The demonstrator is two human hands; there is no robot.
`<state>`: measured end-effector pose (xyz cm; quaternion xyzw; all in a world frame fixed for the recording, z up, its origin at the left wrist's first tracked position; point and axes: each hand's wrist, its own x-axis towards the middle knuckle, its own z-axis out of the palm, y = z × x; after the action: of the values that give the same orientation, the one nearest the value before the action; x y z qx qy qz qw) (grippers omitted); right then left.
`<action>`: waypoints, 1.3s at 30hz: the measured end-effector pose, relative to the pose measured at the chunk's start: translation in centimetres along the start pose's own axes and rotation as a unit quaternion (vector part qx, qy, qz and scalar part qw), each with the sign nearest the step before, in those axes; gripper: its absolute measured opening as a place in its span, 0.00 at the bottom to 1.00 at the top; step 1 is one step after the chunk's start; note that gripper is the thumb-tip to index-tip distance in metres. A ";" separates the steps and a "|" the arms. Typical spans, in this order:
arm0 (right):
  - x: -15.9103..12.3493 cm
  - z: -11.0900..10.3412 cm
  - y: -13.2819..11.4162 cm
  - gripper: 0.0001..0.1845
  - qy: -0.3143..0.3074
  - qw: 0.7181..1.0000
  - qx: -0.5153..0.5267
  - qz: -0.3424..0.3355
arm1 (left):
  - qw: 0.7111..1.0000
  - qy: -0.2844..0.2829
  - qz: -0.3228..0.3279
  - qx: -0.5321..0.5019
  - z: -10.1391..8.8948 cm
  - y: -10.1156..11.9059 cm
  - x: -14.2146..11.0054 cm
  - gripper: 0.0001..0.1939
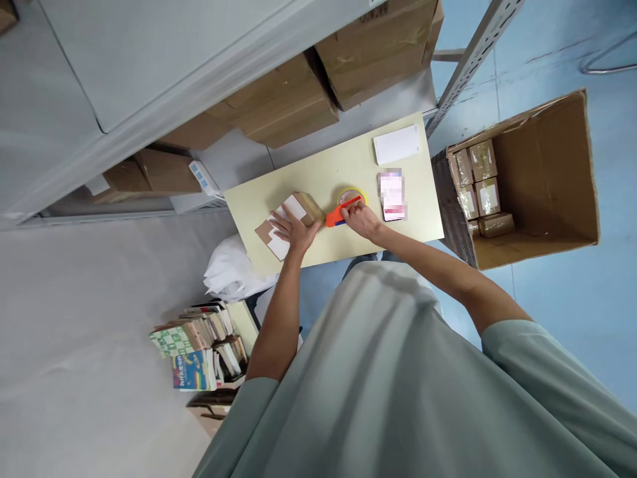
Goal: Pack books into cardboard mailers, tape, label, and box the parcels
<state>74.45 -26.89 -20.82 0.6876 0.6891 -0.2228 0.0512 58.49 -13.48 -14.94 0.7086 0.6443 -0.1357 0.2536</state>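
Observation:
My left hand (pixel 293 232) rests with spread fingers on a small cardboard box (pixel 311 209) at the left half of the pale yellow table (pixel 328 178). White paper (pixel 279 244) lies on top of the box, partly under my fingers. In my right hand (pixel 362 219) is an orange tape dispenser (pixel 334 217), gripped by closed fingers. Its yellow-rimmed tape roll (pixel 352 192) shows behind the hand, and the front end is at the box's right side. Whether tape runs between them is too small to tell.
Right of my right hand lies a phone (pixel 392 194), with a white stack of labels or flat box (pixel 397 144) above it. A large open carton (pixel 542 186) holding several taped boxes stands right. Shelves with cartons (pixel 286 99) border the table's far side. A white bag (pixel 231 269) and books (pixel 199 338) are left.

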 end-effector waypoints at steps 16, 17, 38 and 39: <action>-0.7 0.4 -8.5 0.29 -0.063 0.989 0.028 -0.130 | 0.995 -0.009 0.100 0.004 1.7 -3.7 -3.5 0.39; -1.0 0.4 -8.6 0.29 -0.067 0.988 0.030 -0.132 | 0.995 -0.004 0.098 0.003 1.9 -3.7 -3.7 0.37; 2.6 -3.6 0.6 0.28 -0.021 0.998 0.057 -0.002 | 0.995 0.020 0.097 0.012 3.0 -3.1 -4.5 0.24; 3.0 -3.7 -0.2 0.28 -0.025 0.998 0.061 -0.005 | 0.995 0.018 0.097 0.011 3.1 -3.1 -4.5 0.25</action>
<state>75.02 -22.66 -18.57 0.6799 0.6764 -0.2820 0.0256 55.24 -18.79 -15.72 0.7728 0.5757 -0.1046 0.2458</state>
